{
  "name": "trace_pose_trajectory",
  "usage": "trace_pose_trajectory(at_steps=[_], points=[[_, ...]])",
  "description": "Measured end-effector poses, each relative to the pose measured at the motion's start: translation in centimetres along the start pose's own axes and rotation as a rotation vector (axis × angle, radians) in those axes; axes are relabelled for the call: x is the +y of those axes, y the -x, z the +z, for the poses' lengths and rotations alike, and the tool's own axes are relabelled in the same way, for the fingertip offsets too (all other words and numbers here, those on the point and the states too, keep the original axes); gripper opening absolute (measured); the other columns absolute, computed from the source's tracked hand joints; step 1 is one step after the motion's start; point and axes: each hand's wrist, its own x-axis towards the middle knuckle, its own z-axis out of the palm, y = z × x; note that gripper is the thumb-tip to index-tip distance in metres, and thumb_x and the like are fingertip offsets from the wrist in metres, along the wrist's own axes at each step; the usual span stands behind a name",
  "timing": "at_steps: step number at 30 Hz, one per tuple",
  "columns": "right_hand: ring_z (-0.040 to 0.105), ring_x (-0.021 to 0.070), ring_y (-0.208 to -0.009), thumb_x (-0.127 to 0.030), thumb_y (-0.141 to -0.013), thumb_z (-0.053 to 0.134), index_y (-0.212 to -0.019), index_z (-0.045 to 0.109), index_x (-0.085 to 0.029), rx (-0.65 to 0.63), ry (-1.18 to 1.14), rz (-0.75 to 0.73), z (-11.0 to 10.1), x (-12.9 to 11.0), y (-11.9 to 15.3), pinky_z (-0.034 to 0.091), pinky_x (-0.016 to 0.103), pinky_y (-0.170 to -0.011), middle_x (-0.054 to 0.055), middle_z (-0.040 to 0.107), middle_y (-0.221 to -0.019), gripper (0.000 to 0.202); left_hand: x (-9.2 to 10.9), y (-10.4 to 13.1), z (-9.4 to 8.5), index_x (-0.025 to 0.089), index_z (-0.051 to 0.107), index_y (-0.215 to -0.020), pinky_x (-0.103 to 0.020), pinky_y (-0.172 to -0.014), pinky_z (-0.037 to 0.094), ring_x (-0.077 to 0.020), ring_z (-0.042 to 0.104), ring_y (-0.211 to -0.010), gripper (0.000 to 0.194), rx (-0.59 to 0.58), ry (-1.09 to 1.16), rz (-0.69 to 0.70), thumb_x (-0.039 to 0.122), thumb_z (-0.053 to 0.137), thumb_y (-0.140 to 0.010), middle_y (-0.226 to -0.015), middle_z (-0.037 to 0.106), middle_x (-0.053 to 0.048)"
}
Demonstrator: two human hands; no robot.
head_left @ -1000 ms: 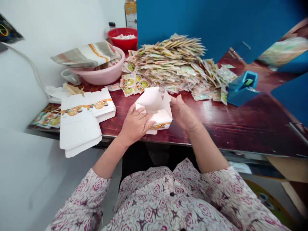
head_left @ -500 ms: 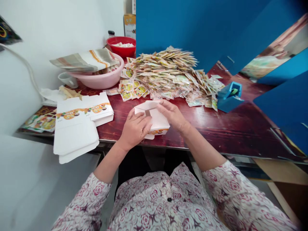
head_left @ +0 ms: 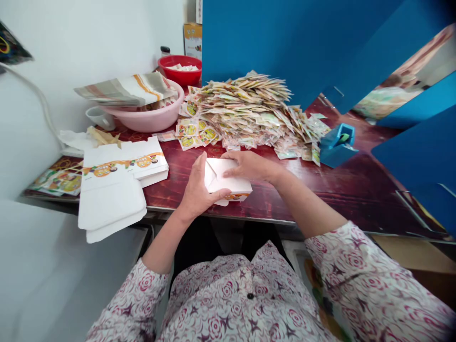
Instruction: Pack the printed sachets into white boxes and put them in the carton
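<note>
A small white cardboard box (head_left: 230, 184) with an orange printed side rests at the table's front edge, its upper flaps folded down flat. My left hand (head_left: 196, 190) grips the box's left end, thumb along the near edge and fingers up the far left side. From the right, my right hand (head_left: 249, 166) wraps over the far side of the box, with its thumb on the top face. To the left lies a stack of flat white box blanks (head_left: 112, 197) with orange printing, jutting over the table edge.
A big heap of small printed sachets (head_left: 245, 111) spreads at the back. A blue tape dispenser (head_left: 338, 146) stands to its right. At the back left are a pink basin (head_left: 142, 118) under folded cloth-like sheets, a red bowl (head_left: 180, 76) and a white cup (head_left: 100, 118).
The box's raised flap has been folded down, closing the gap on top. My left hand has moved from the top to the left end; my right hand has come down onto the box.
</note>
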Motion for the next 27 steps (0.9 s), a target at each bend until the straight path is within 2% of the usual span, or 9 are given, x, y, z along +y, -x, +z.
trace_pose_trajectory(at_steps=[4, 8, 13, 15, 18, 22, 24, 27], points=[[0.067, 0.0274, -0.107, -0.028, -0.083, 0.074, -0.129, 0.063, -0.018, 0.099, 0.191, 0.046, 1.1, -0.1, 0.1, 0.050, 0.036, -0.092, 0.011, 0.071, -0.121, 0.048, -0.1, 0.0, -0.1, 0.026, 0.012, -0.158, -0.060, -0.121, 0.025, -0.0390, 0.028, -0.150, 0.111, -0.023, -0.010, 0.037, 0.069, 0.073, -0.075, -0.161, 0.029, -0.020], [0.062, 0.0306, -0.121, -0.030, -0.085, 0.073, -0.144, 0.053, -0.019, 0.171, 0.257, 0.050, 2.1, -0.5, 0.5, 0.048, 0.042, -0.102, 0.013, 0.063, -0.137, 0.063, -0.1, 0.1, 0.0, 0.025, 0.010, -0.158, -0.061, -0.121, 0.024, -0.0397, 0.026, -0.150, 0.113, -0.026, 0.002, 0.033, 0.068, 0.073, -0.075, -0.162, 0.025, -0.021], [0.061, 0.0356, -0.121, -0.025, -0.089, 0.066, -0.143, 0.054, -0.019, 0.202, 0.363, 0.076, 2.7, -1.8, 0.8, 0.049, 0.052, -0.100, 0.016, 0.064, -0.134, 0.056, 0.1, 0.0, 0.2, 0.023, 0.008, -0.159, -0.060, -0.122, 0.021, -0.0398, 0.023, -0.152, 0.116, -0.011, 0.001, 0.019, 0.072, 0.070, -0.075, -0.162, 0.022, -0.022], [0.060, 0.0326, -0.125, -0.026, -0.089, 0.065, -0.141, 0.057, -0.020, 0.212, 0.242, 0.040, 2.5, -1.2, 0.8, 0.047, 0.050, -0.105, 0.014, 0.063, -0.137, 0.053, 0.2, 0.1, 0.2, 0.023, 0.008, -0.159, -0.060, -0.123, 0.020, -0.0403, 0.022, -0.152, 0.118, 0.000, 0.001, -0.006, 0.073, 0.072, -0.073, -0.163, 0.021, -0.022], [0.062, 0.0268, -0.123, -0.031, -0.093, 0.059, -0.135, 0.062, -0.020, 0.326, -0.015, 0.049, 2.5, 0.8, 0.9, 0.048, 0.043, -0.105, 0.010, 0.064, -0.137, 0.044, 0.2, 0.3, 0.1, 0.022, 0.009, -0.159, -0.060, -0.124, 0.018, -0.0403, 0.018, -0.153, 0.119, 0.002, 0.007, -0.025, 0.072, 0.073, -0.071, -0.164, 0.018, -0.022], [0.068, 0.0247, -0.104, -0.036, -0.093, 0.057, -0.126, 0.066, -0.018, 0.365, -0.259, 0.173, 3.9, 3.1, 1.4, 0.053, 0.038, -0.090, 0.010, 0.072, -0.121, 0.039, 1.0, 0.5, 0.1, 0.020, 0.007, -0.159, -0.061, -0.124, 0.017, -0.0399, 0.015, -0.154, 0.118, -0.018, 0.019, -0.074, 0.069, 0.073, -0.074, -0.165, 0.016, -0.023], [0.068, 0.0224, -0.096, -0.038, -0.091, 0.059, -0.120, 0.066, -0.020, 0.398, -0.365, 0.163, 4.7, 3.3, 1.9, 0.054, 0.034, -0.083, 0.007, 0.074, -0.111, 0.036, 1.9, 0.8, -0.3, 0.019, 0.007, -0.159, -0.060, -0.124, 0.018, -0.0392, 0.015, -0.154, 0.116, -0.043, 0.020, -0.119, 0.067, 0.071, -0.077, -0.166, 0.014, -0.023], [0.066, 0.0184, -0.086, -0.040, -0.087, 0.062, -0.111, 0.066, -0.021, 0.477, -0.513, 0.089, 5.4, 2.8, 3.1, 0.052, 0.030, -0.073, 0.003, 0.073, -0.101, 0.031, 3.2, 1.9, -1.5, 0.019, 0.010, -0.160, -0.057, -0.126, 0.015, -0.0358, 0.015, -0.155, 0.102, -0.036, 0.007, -0.194, 0.064, 0.064, -0.086, -0.167, 0.014, -0.020]])
